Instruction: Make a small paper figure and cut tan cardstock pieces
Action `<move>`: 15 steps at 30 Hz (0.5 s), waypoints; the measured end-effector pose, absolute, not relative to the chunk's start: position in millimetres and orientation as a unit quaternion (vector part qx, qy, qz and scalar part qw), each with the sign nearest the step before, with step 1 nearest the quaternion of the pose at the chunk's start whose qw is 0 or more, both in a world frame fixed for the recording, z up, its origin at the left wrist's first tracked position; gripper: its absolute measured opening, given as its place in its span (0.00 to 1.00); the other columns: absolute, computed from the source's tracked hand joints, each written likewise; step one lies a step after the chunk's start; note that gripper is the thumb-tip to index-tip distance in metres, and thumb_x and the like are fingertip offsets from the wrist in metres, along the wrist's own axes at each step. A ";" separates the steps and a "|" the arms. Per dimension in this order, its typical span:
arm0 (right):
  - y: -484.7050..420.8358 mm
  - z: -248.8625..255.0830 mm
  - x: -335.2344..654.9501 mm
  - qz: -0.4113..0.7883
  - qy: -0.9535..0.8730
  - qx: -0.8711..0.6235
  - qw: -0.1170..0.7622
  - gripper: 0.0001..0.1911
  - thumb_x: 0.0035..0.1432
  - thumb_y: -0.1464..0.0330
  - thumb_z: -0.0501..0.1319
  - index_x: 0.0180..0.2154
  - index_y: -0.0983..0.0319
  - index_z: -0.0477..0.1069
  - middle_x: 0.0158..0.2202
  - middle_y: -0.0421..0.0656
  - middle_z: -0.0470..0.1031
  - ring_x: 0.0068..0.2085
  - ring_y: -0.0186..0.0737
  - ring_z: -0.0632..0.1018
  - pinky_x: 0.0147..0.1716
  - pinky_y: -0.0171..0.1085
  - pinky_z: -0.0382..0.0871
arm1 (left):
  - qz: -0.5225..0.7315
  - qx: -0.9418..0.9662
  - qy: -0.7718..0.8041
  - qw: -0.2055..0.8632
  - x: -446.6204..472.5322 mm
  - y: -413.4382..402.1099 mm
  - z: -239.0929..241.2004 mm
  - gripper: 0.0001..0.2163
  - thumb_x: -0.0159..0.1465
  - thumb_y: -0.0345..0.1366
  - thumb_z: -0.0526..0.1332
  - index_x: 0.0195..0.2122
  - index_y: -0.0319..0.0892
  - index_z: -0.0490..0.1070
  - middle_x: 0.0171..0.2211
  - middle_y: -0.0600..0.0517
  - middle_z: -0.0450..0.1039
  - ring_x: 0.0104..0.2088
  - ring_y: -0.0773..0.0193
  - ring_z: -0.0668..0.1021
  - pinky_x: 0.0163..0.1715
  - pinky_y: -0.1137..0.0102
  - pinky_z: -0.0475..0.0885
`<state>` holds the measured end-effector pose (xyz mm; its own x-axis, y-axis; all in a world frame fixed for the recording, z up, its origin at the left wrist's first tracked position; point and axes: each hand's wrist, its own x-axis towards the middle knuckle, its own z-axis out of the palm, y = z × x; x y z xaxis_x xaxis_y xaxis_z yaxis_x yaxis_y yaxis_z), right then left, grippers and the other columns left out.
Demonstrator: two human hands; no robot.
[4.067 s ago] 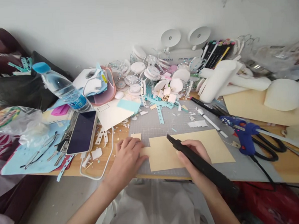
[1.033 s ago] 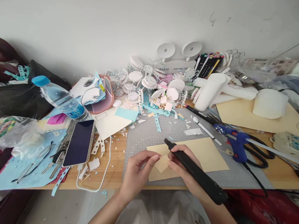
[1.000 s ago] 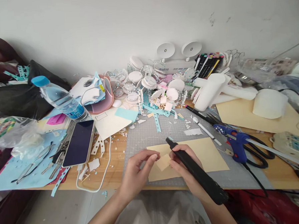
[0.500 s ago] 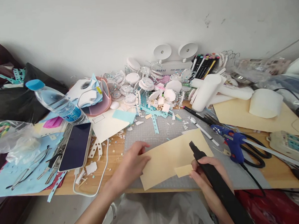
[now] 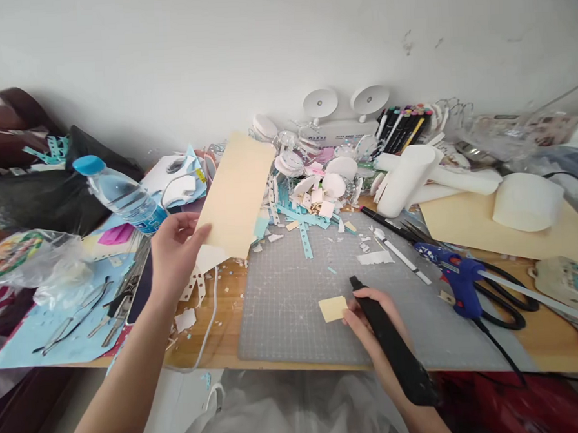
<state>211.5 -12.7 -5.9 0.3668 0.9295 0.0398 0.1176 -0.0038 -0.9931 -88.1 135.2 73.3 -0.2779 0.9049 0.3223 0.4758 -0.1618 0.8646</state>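
My left hand (image 5: 179, 248) pinches the lower left edge of a large beige card sheet (image 5: 237, 193), holding it raised and tilted over the left side of the table. In my right hand (image 5: 379, 321) lies a long black tool (image 5: 390, 340) shaped like a utility knife; no blade can be made out at its tip. The fingertips of the same hand pinch a small beige card piece (image 5: 332, 309) at its right edge. Beneath that hand is a grey cutting mat (image 5: 285, 326) with a printed grid.
A blue glue gun (image 5: 460, 285) rests on the right, by black-handled scissors (image 5: 512, 314). White rolls (image 5: 408, 181) and white discs (image 5: 336, 185) crowd the back. To the left are a water bottle (image 5: 123, 196), glasses (image 5: 74, 318) and a white cable (image 5: 212, 324). Paper scraps (image 5: 376, 257) litter the mat.
My left hand has lifted the large card sheet off the mat and carried it left and up. My right hand has shifted slightly left with the tool and the small card piece.
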 end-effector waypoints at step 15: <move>-9.2 6.5 179.2 0.377 -0.516 -0.505 0.581 0.10 0.63 0.69 0.63 0.46 0.55 0.66 0.36 0.40 0.74 0.35 0.37 0.79 0.34 0.34 0.78 | 0.371 0.722 0.440 0.384 6.6 23.0 46.9 0.03 0.67 0.34 0.62 0.40 0.44 0.75 0.33 0.52 0.78 0.34 0.65 0.78 0.35 0.72 0.74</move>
<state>179.2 -9.2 6.5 0.1846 0.9583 0.2182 0.0832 0.2060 -0.9750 6.6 23.0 46.9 0.3372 0.9204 0.1981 0.3505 -0.3180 0.8809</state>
